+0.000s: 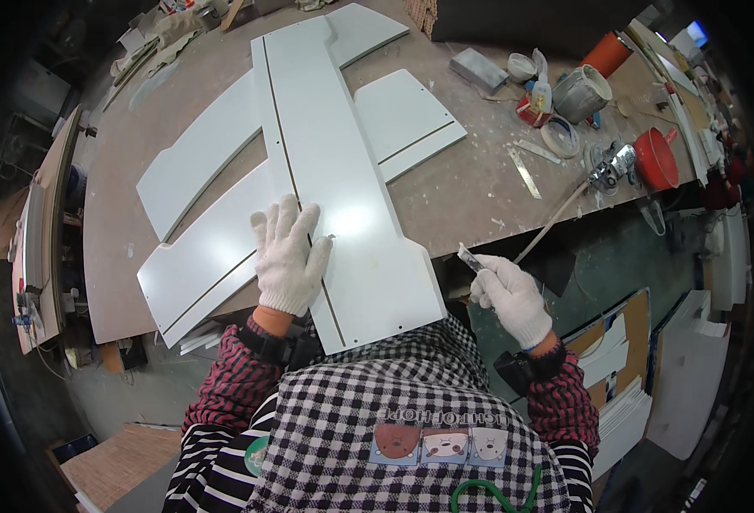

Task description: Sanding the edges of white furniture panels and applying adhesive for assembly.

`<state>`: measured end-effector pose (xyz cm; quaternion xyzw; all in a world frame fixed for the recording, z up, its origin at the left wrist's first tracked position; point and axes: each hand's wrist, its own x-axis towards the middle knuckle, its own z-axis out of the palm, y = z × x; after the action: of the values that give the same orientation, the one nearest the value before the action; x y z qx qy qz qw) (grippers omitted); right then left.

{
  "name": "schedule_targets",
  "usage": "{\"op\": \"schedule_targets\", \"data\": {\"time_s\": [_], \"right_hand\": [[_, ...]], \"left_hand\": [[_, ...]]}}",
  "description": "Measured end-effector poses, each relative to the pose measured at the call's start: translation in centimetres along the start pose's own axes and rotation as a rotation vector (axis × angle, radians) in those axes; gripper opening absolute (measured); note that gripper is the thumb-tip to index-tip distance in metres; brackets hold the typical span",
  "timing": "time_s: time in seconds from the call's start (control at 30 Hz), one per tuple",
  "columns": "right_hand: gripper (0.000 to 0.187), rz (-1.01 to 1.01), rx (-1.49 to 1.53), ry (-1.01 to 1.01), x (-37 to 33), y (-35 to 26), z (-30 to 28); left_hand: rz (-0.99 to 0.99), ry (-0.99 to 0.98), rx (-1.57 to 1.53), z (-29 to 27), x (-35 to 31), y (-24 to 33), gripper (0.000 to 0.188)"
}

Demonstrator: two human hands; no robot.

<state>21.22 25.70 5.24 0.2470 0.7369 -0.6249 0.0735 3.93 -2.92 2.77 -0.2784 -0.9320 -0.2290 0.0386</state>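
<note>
My left hand [288, 258], in a white knit glove, lies flat with its fingers spread on a long white panel [321, 128]. The panel has a dark groove along its left side and small holes, and its near end reaches the front of my checked apron. By the thumb tip is a small dark speck. Off the panel's right side, my gloved right hand [515, 301] is closed around a small flat scraper [469, 258] with whitish stuff on its tip. Other white panels, such as a grooved one [197, 248] and a shorter one [413, 120], lie under the long panel.
On the brown workbench [454, 201] at right are a grey block [479, 68], a smeared can [582, 94], a tape roll [559, 137], a metal strip [524, 173] and a spray gun [612, 167] with a red cup [656, 159]. Its hose crosses the bench edge. Boards [625, 368] lean lower right.
</note>
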Motion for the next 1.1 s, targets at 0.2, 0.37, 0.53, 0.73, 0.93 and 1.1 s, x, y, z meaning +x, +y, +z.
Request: {"op": "schedule_targets", "data": {"time_s": [0.2,0.37,0.53,0.73,0.93,1.1], "right_hand": [[0.044,-0.031,-0.125,0.080,5.2,-1.7,3.3],[0.052,-0.064,-0.532,0.067,6.5,-4.4,6.5],[0.041,-0.153,-0.575,0.158,6.1,-2.3,5.7],[0.032,0.007,-0.165,0.210,2.5,1.3,3.3],[0.026,-0.017,0.328,0.167,0.7,4.4,4.9],[0.027,-0.087,0.326,0.128,0.6,4.0,5.4]], "left_hand": [[0.016,0.035,0.019,0.6,-0.3,-0.4,0.048],[0.005,0.018,0.003,0.2,-0.1,0.0,0.047],[0.033,0.017,-0.012,0.7,-0.1,-0.5,0.047],[0.036,0.045,0.002,0.3,0.0,-0.2,0.045],[0.034,0.020,0.006,0.2,0.2,0.1,0.045],[0.041,0.104,-0.038,1.2,-0.3,-0.7,0.039]]}}
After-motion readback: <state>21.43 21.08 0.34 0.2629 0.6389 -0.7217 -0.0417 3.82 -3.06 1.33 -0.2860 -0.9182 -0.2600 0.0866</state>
